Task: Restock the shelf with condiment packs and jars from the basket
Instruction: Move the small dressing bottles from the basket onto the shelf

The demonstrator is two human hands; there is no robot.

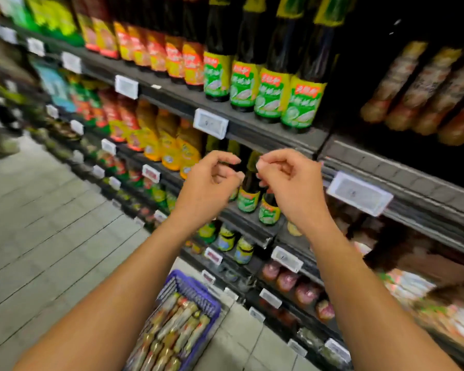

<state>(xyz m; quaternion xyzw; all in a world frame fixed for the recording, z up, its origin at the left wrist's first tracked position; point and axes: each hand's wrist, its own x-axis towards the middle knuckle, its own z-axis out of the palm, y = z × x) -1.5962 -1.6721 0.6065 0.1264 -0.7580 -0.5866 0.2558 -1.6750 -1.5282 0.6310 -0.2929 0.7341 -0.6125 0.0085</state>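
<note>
Bottles (248, 195) at the shelf (243, 223) lip (just behind both hands) could topple if the left hand (212, 183) or right hand (292, 183), both loosely curled and empty, swings in carelessly.

Glossy dark glass bottles (268, 92) stand on matt black shelving (252, 129); the basket (196, 295) is purple plastic.
</note>
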